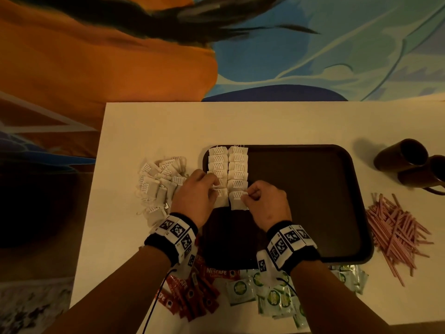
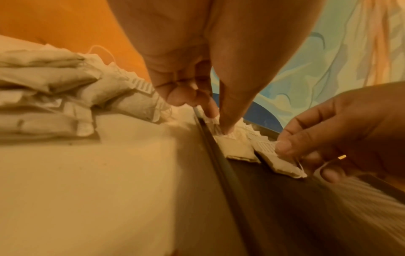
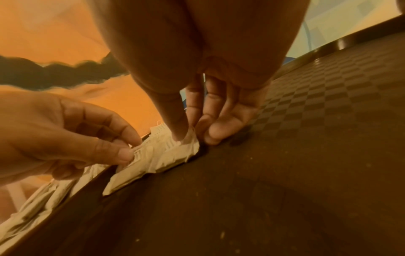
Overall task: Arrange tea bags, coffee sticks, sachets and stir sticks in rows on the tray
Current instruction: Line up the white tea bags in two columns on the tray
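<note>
Two columns of white tea bags [image 1: 227,165] lie along the left part of the dark brown tray [image 1: 301,201]. My left hand [image 1: 215,188] pinches the nearest tea bag of the left column [image 1: 222,200] by its top. In the left wrist view the thumb and forefinger [image 2: 225,121] close on that bag's tag at the tray rim [image 2: 219,155]. My right hand [image 1: 246,195] pinches the nearest tea bag of the right column [image 1: 237,202]. The right wrist view shows that tea bag [image 3: 175,155] lying flat on the tray, with its upper corner between my fingers.
A loose pile of tea bags [image 1: 159,184] sits left of the tray. Red coffee sticks [image 1: 192,292] and green sachets [image 1: 272,295] lie along the table's front edge. Pink stir sticks [image 1: 395,232] are heaped to the right, with two dark mugs [image 1: 404,157] behind them.
</note>
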Motion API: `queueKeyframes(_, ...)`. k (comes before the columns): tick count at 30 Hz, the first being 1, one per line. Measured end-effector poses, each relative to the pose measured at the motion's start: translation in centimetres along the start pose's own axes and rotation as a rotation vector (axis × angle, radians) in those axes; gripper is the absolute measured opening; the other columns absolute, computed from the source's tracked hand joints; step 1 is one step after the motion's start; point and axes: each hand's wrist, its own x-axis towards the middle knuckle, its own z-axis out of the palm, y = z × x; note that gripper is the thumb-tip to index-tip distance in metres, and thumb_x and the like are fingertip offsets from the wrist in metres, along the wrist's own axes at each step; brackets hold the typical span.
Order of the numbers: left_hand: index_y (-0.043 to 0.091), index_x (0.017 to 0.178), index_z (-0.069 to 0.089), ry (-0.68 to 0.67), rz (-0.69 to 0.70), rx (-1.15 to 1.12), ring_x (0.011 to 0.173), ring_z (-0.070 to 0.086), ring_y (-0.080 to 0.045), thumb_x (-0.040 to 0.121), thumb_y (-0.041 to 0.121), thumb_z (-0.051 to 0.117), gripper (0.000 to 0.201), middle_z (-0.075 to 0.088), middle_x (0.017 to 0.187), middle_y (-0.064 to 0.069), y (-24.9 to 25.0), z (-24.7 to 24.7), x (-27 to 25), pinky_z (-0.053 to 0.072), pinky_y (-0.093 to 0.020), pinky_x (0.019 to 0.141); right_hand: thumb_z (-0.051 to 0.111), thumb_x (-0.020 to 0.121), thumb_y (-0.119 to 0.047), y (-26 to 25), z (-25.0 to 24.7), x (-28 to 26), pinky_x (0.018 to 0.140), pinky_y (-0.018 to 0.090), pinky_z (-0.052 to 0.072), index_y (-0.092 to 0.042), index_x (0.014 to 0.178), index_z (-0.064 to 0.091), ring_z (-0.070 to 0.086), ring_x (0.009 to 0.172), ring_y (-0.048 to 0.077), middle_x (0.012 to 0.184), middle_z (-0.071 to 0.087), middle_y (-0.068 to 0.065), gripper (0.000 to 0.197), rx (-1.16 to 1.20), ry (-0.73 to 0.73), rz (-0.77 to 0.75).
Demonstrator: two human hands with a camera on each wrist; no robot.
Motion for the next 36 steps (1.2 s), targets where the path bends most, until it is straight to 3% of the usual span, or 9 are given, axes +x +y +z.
queueKeyframes(3, 0.025, 0.103, 0.063, 0.024, 0.041, 0.036, 0.093, 0.059, -0.02, 0.089, 0.021, 0.071, 0.016, 0.053, 0.109, 0.005, 0.3, 0.2, -1.0, 0.055, -0.037, 0.072, 0.079, 0.086, -0.033, 0.3, 0.1, -0.2, 0.077, 0.033, 0.059, -0.027, 0.098, 0.065, 0.061, 0.083, 0.009, 0.098, 0.061, -0.007, 0.02, -0.057, 0.073, -0.038)
queueKeyframes(10, 0.023, 0.103, 0.065, -0.028, 0.051, 0.053, 0.102, 0.056, -0.018, 0.083, 0.021, 0.079, 0.025, 0.053, 0.115, 0.004, 0.1, 1.1, -2.6, 0.051, -0.03, 0.074, 0.091, 0.073, -0.025, 0.4, 1.0, -1.0, 0.082, 0.038, 0.06, -0.026, 0.104, 0.061, 0.063, 0.088, 0.013, 0.106, 0.056, -0.004, 0.044, -0.028, -0.026, -0.011)
queueKeyframes(19, 0.021, 0.103, 0.067, -0.014, 0.022, 0.057, 0.1, 0.06, -0.019, 0.085, 0.012, 0.076, 0.022, 0.055, 0.116, 0.003, 0.0, 0.7, -2.7, 0.057, -0.035, 0.073, 0.087, 0.078, -0.022, -0.1, 1.5, -1.0, 0.081, 0.038, 0.06, -0.023, 0.103, 0.058, 0.063, 0.09, 0.016, 0.105, 0.057, -0.003, 0.039, -0.007, 0.02, -0.017)
queueKeyframes(25, 0.021, 0.105, 0.067, -0.008, 0.02, 0.058, 0.104, 0.058, -0.018, 0.087, 0.014, 0.073, 0.02, 0.054, 0.117, 0.002, 0.1, 0.9, -2.8, 0.05, -0.028, 0.076, 0.085, 0.081, -0.023, -0.1, 1.5, -1.1, 0.083, 0.038, 0.06, -0.024, 0.105, 0.058, 0.062, 0.091, 0.015, 0.106, 0.056, -0.003, 0.037, -0.026, 0.024, -0.041)
queueKeyframes(29, 0.02, 0.103, 0.067, -0.009, 0.018, 0.053, 0.106, 0.057, -0.019, 0.087, 0.014, 0.073, 0.018, 0.054, 0.116, 0.001, 0.0, 1.2, -2.9, 0.052, -0.03, 0.08, 0.085, 0.08, -0.025, -0.3, 1.8, -1.4, 0.083, 0.04, 0.06, -0.026, 0.106, 0.057, 0.062, 0.092, 0.017, 0.109, 0.055, -0.003, 0.038, -0.045, 0.021, -0.043)
queueKeyframes(36, 0.022, 0.102, 0.067, 0.023, 0.025, 0.025, 0.104, 0.059, -0.018, 0.089, 0.019, 0.072, 0.014, 0.054, 0.115, 0.003, 0.0, 1.3, -3.1, 0.052, -0.029, 0.075, 0.081, 0.083, -0.038, -1.2, 1.1, -2.2, 0.087, 0.04, 0.056, -0.026, 0.12, 0.055, 0.056, 0.109, 0.021, 0.126, 0.046, 0.0, 0.046, -0.19, 0.03, -0.035)
